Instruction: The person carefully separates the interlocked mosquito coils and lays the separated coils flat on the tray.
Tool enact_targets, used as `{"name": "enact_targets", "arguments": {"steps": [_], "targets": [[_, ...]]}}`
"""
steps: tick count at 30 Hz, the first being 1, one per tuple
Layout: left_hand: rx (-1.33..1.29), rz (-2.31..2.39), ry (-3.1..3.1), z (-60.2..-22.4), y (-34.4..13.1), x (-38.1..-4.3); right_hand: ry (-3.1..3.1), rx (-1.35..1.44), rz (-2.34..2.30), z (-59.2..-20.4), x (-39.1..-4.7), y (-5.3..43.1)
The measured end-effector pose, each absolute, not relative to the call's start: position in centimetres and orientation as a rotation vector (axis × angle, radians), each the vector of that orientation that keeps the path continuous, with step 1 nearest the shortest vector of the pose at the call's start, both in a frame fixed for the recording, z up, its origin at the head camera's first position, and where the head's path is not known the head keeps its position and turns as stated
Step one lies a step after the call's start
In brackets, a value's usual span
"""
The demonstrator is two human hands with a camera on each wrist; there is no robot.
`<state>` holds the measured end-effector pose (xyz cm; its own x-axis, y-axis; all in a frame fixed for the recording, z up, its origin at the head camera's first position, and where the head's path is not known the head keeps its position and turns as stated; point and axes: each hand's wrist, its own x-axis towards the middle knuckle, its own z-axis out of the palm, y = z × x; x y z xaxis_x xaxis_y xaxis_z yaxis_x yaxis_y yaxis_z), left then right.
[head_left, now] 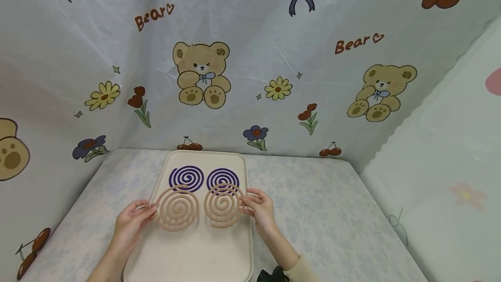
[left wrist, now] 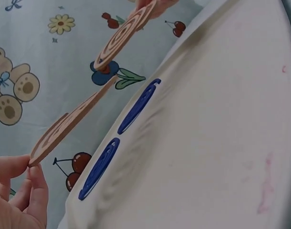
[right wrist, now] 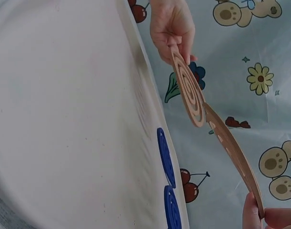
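Note:
My left hand (head_left: 131, 220) pinches the outer edge of a tan mosquito coil (head_left: 178, 209) between thumb and fingers. By its right edge, my right hand (head_left: 263, 212) pinches a second tan mosquito coil (head_left: 223, 204). Both tan coils are raised above the cream tray (head_left: 195, 256), side by side, and the wrist views show them tilted. Two blue-purple mosquito coils (head_left: 188, 178) lie flat on the tray's far end. In the head view, the tan coils partly cover their lower edges.
A pale, blue-mottled tabletop (head_left: 313, 212) extends around the tray. Behind it hangs a bear-print cloth (head_left: 242, 55). A black object (head_left: 274, 274) shows at the right wrist, and a thin cord (head_left: 399, 225) lies by the table's right edge.

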<state>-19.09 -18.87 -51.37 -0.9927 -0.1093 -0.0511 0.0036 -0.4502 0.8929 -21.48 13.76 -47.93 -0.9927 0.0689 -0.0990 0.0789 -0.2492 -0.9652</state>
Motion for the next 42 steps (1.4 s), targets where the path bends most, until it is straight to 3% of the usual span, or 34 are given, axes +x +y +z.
{"name": "enact_targets", "arguments": {"steps": [15, 31, 42], "targets": [[0.38, -2.339, -2.02, -52.8, -19.8, -19.3, 1.919, 0.223, -2.448, -49.0, -21.5, 14.3], [0.196, -1.718, -2.402, -53.2, -19.7, -19.3, 1.956, 0.199, -2.395, -50.7, -21.9, 14.0], [0.198, -1.886, -2.298, -53.0, -19.9, -19.4, 1.968, 0.096, -2.338, -52.1, -22.3, 14.0]]}}
